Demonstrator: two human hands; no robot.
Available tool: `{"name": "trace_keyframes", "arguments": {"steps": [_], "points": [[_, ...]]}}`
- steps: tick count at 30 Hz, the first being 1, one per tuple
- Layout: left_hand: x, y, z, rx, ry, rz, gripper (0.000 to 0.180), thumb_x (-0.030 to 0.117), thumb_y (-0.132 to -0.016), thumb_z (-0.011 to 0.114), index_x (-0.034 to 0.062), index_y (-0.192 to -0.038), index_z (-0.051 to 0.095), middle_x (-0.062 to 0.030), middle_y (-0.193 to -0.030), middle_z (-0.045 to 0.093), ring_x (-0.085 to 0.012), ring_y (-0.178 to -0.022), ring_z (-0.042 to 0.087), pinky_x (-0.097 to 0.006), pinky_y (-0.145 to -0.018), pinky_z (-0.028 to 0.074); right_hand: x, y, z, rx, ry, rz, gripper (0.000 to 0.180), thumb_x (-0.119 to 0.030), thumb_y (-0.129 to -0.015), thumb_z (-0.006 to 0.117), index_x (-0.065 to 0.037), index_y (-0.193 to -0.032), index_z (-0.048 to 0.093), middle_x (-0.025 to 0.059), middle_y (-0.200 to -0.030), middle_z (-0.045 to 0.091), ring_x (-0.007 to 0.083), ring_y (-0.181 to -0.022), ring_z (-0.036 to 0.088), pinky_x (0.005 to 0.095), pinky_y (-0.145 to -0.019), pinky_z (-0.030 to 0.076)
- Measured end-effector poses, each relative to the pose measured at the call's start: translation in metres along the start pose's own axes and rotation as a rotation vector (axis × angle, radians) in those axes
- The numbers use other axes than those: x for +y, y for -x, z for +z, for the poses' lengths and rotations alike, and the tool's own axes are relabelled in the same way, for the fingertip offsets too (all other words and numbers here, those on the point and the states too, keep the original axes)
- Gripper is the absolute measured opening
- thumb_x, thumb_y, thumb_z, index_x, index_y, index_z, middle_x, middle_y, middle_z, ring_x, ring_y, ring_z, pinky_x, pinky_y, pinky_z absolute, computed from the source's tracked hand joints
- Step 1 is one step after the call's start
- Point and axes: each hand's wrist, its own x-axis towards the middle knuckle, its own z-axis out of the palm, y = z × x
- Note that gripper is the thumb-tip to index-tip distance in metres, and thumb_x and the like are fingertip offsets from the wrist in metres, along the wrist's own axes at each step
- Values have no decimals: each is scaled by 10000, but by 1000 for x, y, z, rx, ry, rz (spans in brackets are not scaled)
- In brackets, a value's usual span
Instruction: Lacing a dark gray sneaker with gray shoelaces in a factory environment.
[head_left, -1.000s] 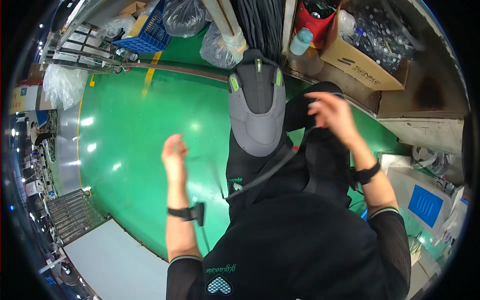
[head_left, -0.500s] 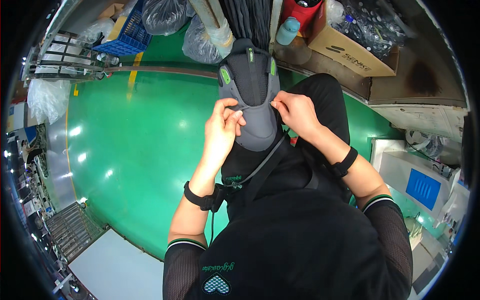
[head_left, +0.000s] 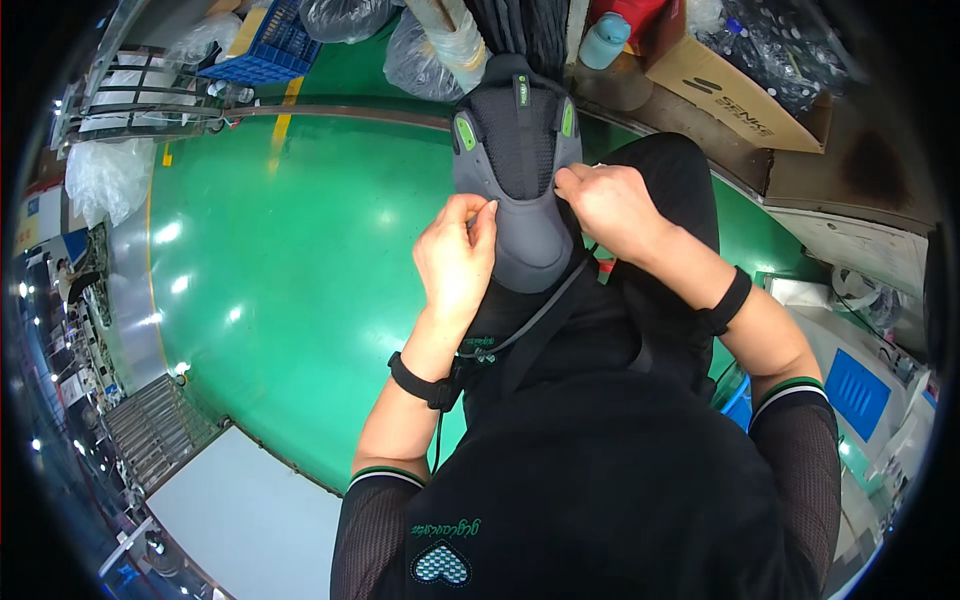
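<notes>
A dark grey shoe [head_left: 527, 235] with bright green accents sits before me, its rounded toe toward my body. At the shoe's left edge, just behind the toe, my left hand [head_left: 455, 255] is closed with thumb and forefinger pinched together. Across from it my right hand [head_left: 612, 205] is closed in a pinch at the right edge, its other fingers curled in. Whatever is between the fingertips is too small to make out. Beyond the shoe's heel hangs a thick bundle of black laces or cords [head_left: 520, 35].
My raised black-clad knee [head_left: 675, 190] is right of the shoe. A cardboard box [head_left: 740, 105] of bagged small parts and a light-blue bottle [head_left: 605, 42] stand on a shelf at far right. Clear plastic bags [head_left: 420, 70] and a blue crate [head_left: 265, 50] lie at far left.
My left fingers have drawn from over the shoe to its left edge, closing into a tighter pinch. The right hand has turned slightly, still at the right edge. The view has shifted a little.
</notes>
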Motion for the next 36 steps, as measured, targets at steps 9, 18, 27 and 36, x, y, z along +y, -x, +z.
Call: {"name": "trace_keyframes", "arguments": {"steps": [9, 18, 27, 36], "points": [[28, -46, -35, -218, -526, 743, 173, 160, -724, 722, 104, -833, 601, -42, -894, 633, -244, -991, 559, -402, -805, 432, 20, -12, -28, 81, 95, -116, 297, -176, -622, 734, -86, -853, 570, 34, -883, 578, 235, -879, 616, 363, -659, 484], [37, -97, -41, -676, -482, 962, 288, 115, -657, 742, 51, -883, 577, -75, -847, 556, -264, -859, 558, -393, -759, 456, 34, -45, -35, -280, -33, -397, 216, -194, -659, 760, -78, -802, 648, 36, -821, 562, 213, -956, 569, 369, -805, 425], [40, -121, -41, -777, -425, 647, 175, 154, -727, 727, 26, -790, 627, -106, -812, 574, -290, -854, 568, -403, -739, 454, 30, -45, -32, -165, -158, -55, 187, -203, -709, 751, -51, -773, 660, 55, -839, 614, 251, -912, 604, 397, -760, 449], [53, -120, -29, -807, -457, 375, 159, 182, -788, 656, 24, -802, 658, -95, -704, 603, -302, -675, 592, -405, -683, 467, 40, -83, -32, -606, -469, 300, 178, -153, -784, 633, 3, -834, 701, 154, -816, 679, 291, -708, 639, 359, -652, 502]]}}
